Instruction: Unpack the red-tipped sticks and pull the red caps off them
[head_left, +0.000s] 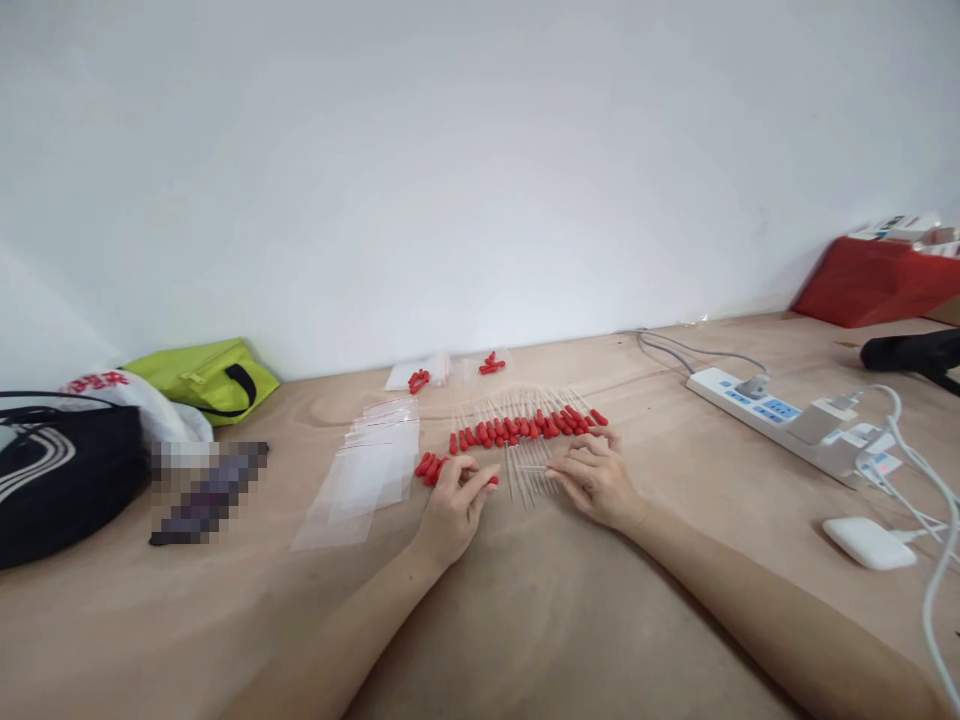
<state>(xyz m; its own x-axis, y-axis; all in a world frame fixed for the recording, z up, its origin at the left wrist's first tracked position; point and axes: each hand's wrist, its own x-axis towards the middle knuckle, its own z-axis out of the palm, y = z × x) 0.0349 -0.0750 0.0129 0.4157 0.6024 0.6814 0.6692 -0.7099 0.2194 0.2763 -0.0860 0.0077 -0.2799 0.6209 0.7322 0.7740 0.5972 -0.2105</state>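
Pinched in my left hand is a red rubber bulb, mostly covered by the fingertips. My right hand is closed on a thin clear dropper tube, whose free end points left toward the bulb, a small gap apart. Beneath the tube lie several loose clear tubes. Just beyond both hands runs a row of droppers with red bulbs, their clear tubes pointing away from me. A small pile of loose red bulbs sits beside my left hand, partly hidden by it.
Clear zip bags lie overlapped to the left. Farther back, two bags hold red bulbs. A white power strip with cables and a white charger are on the right. Green and black bags stand left.
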